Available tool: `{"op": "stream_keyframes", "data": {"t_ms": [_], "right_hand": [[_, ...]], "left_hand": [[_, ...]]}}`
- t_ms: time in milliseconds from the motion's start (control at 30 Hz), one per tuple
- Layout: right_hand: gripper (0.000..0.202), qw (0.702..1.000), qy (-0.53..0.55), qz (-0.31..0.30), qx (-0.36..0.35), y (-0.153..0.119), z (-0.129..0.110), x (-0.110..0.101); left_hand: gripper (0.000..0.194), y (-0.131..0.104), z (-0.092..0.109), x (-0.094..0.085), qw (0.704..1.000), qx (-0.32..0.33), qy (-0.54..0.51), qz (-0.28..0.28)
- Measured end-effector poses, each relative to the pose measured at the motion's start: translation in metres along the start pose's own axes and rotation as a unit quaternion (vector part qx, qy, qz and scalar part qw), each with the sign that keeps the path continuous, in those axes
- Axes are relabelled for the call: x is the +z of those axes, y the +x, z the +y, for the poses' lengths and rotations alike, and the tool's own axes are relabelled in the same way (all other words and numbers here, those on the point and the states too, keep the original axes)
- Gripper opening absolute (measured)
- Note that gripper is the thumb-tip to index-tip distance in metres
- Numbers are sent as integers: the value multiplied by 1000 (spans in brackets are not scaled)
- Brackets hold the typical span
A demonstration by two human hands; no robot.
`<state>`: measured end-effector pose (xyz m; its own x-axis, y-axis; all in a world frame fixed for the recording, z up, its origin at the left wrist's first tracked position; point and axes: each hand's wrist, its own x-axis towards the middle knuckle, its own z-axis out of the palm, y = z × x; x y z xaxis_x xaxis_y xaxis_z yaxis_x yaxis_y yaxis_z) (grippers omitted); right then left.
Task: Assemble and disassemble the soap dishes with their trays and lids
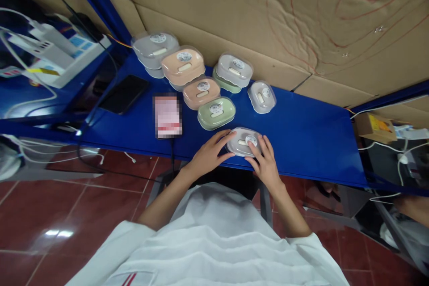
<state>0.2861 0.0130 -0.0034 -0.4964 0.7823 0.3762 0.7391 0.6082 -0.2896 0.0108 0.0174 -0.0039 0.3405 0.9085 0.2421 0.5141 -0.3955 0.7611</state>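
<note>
A small grey lidded box lies near the front edge of the blue table. It has a clear cover, a round label and a white tab on top. My left hand grips its left end between thumb and fingers. Around the right end is my right hand, one fingertip resting on the cover by the label. Just behind sits a green lidded box, with a peach lidded box beyond it. A single grey lidded box stands apart, tilted, to the right.
Stacked boxes fill the back left, below a cardboard wall. A pixelated device with a cable and a black phone lie left of the boxes. Farther left is a white power strip. Another person's arm shows at far right.
</note>
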Motion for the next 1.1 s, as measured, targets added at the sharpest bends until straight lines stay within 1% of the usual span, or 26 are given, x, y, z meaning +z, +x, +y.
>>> {"op": "stream_keyframes", "data": {"t_ms": [100,200,367,467,533,600,667,700,733,767,833,900,933,1000,1033,1100], "right_hand": [[88,1000,2,-5,-26,-1,-3,1],[83,999,10,-7,-52,-1,-3,-1],[74,998,47,-29,-36,1,1,-3],[69,998,35,-28,-38,3,1,-4],[65,999,12,-22,-41,8,0,-8],[61,999,-6,-30,-42,20,0,-17],[57,998,-14,-56,-38,42,5,-27],[56,997,-16,-65,-34,57,11,-32],[54,998,-17,-63,-26,73,18,-35],[52,998,-19,-51,-16,91,28,-36],[50,999,-29,-10,10,126,53,-33],[55,998,-51,4,38,153,82,-25],[59,997,-61,4,54,162,96,-21],[70,993,-69,10,94,168,121,-16],[73,992,-62,17,110,167,132,-15],[73,992,-24,29,119,157,152,-18]], "left_hand": [[66,-2,-3,2,1000,0,-13,8],[62,-3,-5,6,1000,3,-14,22],[62,-1,-5,9,1000,-5,1,28],[60,-3,0,8,999,2,14,30],[51,-7,5,5,995,37,49,73],[41,-12,8,-1,980,80,95,153],[39,-14,9,-9,958,89,139,233],[41,-13,8,-14,950,76,161,257],[43,-11,6,-18,945,54,181,267],[45,-8,3,-22,942,29,201,266],[48,-2,-2,-27,943,-9,233,238],[48,4,-7,-30,944,-25,256,208],[46,6,-9,-30,943,-26,264,201],[41,10,-12,-31,940,-21,274,204],[36,12,-13,-32,937,-17,276,212],[27,18,-13,-34,934,-6,279,224]]}}
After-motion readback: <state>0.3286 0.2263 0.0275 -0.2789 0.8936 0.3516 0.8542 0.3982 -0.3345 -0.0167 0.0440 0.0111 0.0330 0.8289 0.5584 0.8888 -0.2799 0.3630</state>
